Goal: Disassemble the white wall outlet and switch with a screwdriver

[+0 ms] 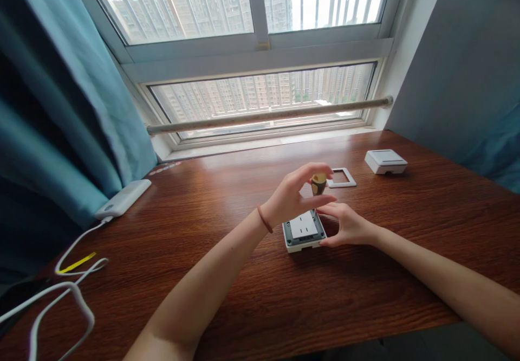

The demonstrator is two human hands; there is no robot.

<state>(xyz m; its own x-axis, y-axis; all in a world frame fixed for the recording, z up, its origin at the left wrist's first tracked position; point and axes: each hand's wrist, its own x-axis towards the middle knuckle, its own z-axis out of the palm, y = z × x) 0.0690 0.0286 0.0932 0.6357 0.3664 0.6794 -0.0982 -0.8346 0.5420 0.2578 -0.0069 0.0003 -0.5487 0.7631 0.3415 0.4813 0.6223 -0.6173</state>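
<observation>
A wall socket [304,226], with a white face and dark grey surround, sits in a shallow white box on the table. My left hand [298,190] grips a screwdriver [319,186] by its yellow and black handle. The screwdriver stands almost upright, its shaft pointing down at the socket's far right side; the tip is hard to make out. Around the right side of the box, my right hand [350,226] has its thumb at the near corner and its fingers by the far one. Behind my left hand lies a white square frame [343,185], partly hidden.
Another white box [385,161] stands at the back right of the wooden table [227,307]. Over on the left are a white power bank [124,198], its white cable [83,233] and a yellow strip [78,263]. A blue curtain [93,79] hangs beside the window.
</observation>
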